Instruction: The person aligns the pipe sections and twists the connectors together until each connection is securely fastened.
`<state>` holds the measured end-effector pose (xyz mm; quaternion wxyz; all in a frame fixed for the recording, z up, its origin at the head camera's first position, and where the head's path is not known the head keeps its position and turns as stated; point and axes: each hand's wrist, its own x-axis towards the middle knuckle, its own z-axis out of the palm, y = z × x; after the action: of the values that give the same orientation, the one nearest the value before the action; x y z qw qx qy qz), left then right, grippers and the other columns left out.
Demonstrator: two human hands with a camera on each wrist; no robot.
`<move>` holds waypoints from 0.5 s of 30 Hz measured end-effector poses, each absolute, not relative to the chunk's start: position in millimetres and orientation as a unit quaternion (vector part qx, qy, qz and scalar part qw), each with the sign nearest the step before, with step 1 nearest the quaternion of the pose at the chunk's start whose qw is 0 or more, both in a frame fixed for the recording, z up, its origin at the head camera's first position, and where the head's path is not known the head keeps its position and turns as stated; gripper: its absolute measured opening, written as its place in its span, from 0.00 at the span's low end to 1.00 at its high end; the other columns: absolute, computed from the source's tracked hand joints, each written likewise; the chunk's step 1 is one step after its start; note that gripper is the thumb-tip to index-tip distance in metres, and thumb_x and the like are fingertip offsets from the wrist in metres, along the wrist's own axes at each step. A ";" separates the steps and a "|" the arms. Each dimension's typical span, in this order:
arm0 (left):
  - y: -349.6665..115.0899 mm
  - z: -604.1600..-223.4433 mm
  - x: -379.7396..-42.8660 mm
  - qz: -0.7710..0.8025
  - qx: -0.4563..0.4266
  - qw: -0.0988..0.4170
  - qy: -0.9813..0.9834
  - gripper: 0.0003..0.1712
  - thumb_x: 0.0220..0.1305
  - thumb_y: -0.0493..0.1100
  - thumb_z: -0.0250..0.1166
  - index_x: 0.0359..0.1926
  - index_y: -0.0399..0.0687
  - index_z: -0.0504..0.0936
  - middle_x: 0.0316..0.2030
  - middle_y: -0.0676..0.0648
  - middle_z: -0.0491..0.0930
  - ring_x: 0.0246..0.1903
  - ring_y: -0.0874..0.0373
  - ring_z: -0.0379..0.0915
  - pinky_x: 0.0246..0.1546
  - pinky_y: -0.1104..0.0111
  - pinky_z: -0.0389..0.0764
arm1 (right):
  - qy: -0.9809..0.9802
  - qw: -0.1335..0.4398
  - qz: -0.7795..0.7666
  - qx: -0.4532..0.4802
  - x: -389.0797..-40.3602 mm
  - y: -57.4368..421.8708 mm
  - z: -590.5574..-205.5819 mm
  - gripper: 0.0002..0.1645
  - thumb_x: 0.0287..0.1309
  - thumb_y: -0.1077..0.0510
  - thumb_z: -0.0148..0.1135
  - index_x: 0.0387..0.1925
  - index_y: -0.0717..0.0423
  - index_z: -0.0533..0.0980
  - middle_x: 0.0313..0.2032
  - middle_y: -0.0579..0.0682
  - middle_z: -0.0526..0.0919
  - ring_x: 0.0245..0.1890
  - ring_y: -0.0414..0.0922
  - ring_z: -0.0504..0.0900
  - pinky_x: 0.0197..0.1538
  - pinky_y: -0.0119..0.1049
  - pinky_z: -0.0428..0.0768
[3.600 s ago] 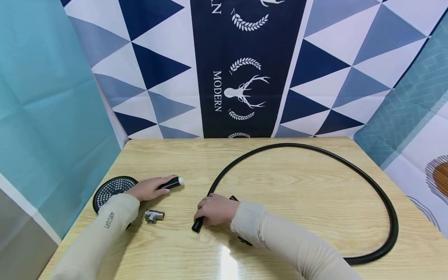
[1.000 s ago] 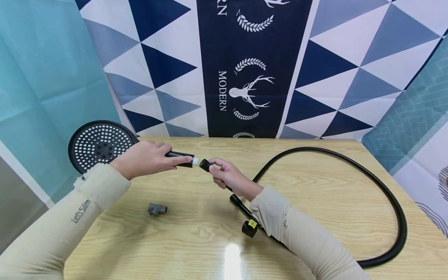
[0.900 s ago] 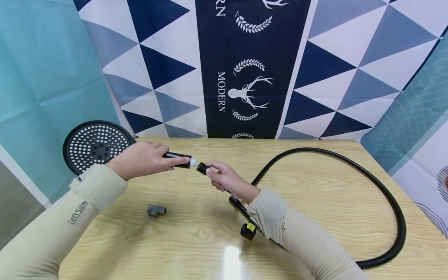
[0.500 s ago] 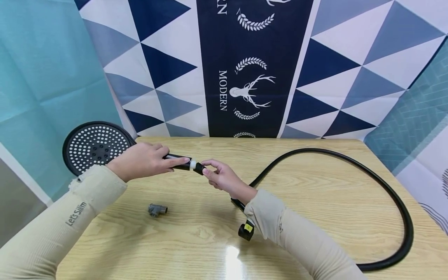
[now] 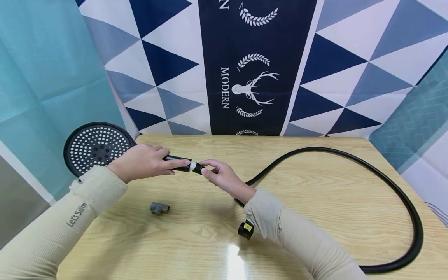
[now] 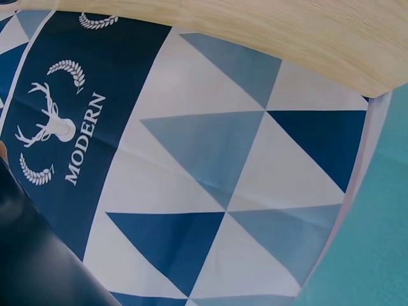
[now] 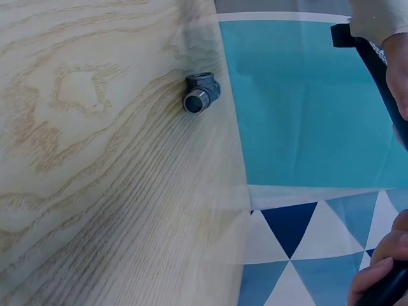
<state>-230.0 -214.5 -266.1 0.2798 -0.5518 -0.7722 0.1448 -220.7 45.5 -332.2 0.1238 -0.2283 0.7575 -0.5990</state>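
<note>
My left hand [image 5: 140,161] grips the handle of a black hand shower [image 5: 99,147], its round perforated head tilted up at the left. The index finger lies straight along the handle. My right hand [image 5: 225,178] pinches the black end of a shower hose [image 5: 198,168] between thumb and fingers. That hose end sits right at the white tip [image 5: 193,166] of the handle, in line with it, above the table. In the right wrist view, fingers [image 7: 382,258] show at the lower right. A dark blurred surface [image 6: 38,255] fills the lower left of the left wrist view.
A metal tee fitting [image 5: 159,208] lies on the wooden table [image 5: 189,249]. Under my right forearm is a black piece with a yellow label [image 5: 246,228], partly hidden. The hose [image 5: 385,179] loops across the right side. Patterned cloth [image 5: 168,62] hangs behind.
Both hands have risen off the table with the hand shower and hose end. Over the last second the gap closed, and the hose end now meets the white tip.
</note>
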 end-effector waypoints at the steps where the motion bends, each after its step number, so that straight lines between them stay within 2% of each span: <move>1: -214.4 -265.9 -229.8 0.146 -0.551 0.278 -0.773 0.35 0.75 0.59 0.25 0.57 0.57 0.78 0.19 0.47 0.67 0.13 0.61 0.50 0.12 0.72 0.61 | 0.762 0.115 -0.595 -0.229 -220.7 45.2 -332.2 0.19 0.69 0.60 0.53 0.57 0.66 0.73 0.21 0.47 0.69 0.20 0.40 0.62 0.25 0.31 0.62; 5: -215.1 -265.2 -228.3 0.152 -0.551 0.269 -0.775 0.34 0.75 0.58 0.25 0.58 0.59 0.77 0.20 0.47 0.68 0.13 0.61 0.52 0.13 0.71 0.63 | 0.774 0.085 -0.582 -0.234 -220.4 42.8 -333.8 0.19 0.66 0.61 0.57 0.55 0.66 0.75 0.21 0.46 0.70 0.20 0.40 0.63 0.26 0.31 0.63; 10: -219.1 -264.3 -224.1 0.172 -0.554 0.263 -0.771 0.28 0.76 0.58 0.33 0.59 0.60 0.77 0.19 0.48 0.67 0.14 0.61 0.52 0.14 0.72 0.62 | 0.781 0.069 -0.574 -0.238 -217.1 36.8 -335.6 0.17 0.64 0.63 0.59 0.52 0.66 0.78 0.18 0.44 0.67 0.19 0.39 0.62 0.24 0.30 0.62; 15: -219.1 -265.4 -220.5 0.194 -0.555 0.275 -0.761 0.32 0.77 0.57 0.28 0.58 0.61 0.78 0.18 0.49 0.64 0.13 0.61 0.49 0.12 0.72 0.58 | 0.788 0.075 -0.561 -0.242 -216.3 34.4 -338.2 0.17 0.63 0.61 0.60 0.52 0.65 0.79 0.16 0.43 0.65 0.18 0.38 0.61 0.24 0.30 0.61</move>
<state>-220.5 -219.1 -265.4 0.2748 -0.5549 -0.7609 0.1939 -216.3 34.4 -338.2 0.0748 -0.2418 0.7883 -0.5608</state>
